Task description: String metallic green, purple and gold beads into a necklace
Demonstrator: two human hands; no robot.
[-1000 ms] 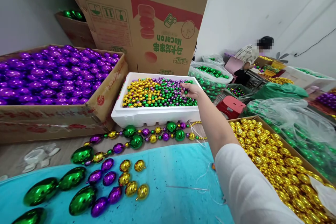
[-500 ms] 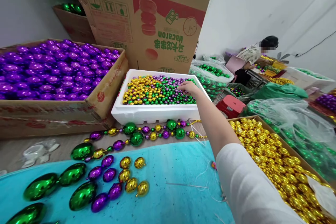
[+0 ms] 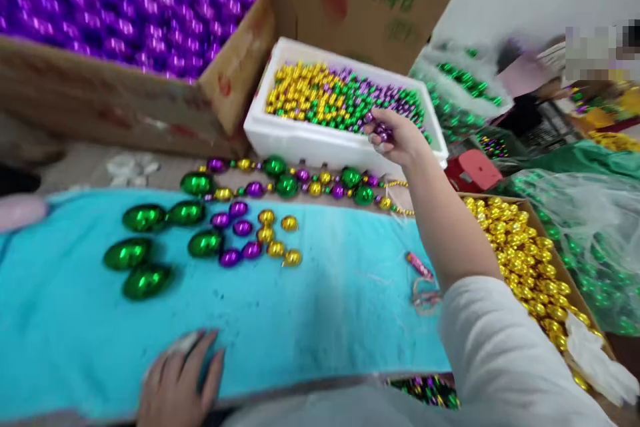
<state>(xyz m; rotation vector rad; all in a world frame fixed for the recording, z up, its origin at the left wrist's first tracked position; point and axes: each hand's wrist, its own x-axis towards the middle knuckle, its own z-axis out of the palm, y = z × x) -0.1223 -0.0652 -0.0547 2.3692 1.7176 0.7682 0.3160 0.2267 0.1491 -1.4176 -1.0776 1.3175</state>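
Note:
My right hand [image 3: 399, 136] is above the near side of a white foam box [image 3: 285, 135], fingers curled round some small purple beads [image 3: 382, 131]. Gold, green and purple beads [image 3: 310, 97] fill that box. My left hand [image 3: 180, 377] lies on the blue cloth [image 3: 320, 307] near its front edge, fingers stretched out and holding nothing. Beyond it, several big green oval beads [image 3: 145, 280], smaller purple beads [image 3: 242, 227] and gold beads [image 3: 275, 249] are laid out. A strung bead garland [image 3: 287, 185] runs in two rows along the cloth's far edge.
An open carton of purple beads [image 3: 225, 90] stands at the far left, and a box of gold beads [image 3: 530, 267] at the right. Scissors [image 3: 426, 297] lie near my right forearm. A red box [image 3: 475, 170] and plastic bags [image 3: 595, 240] sit to the right. Another person is at the far right.
My view has tipped down. My right hand has come up from the beads toward me, with purple beads in it. My left hand now shows on the cloth.

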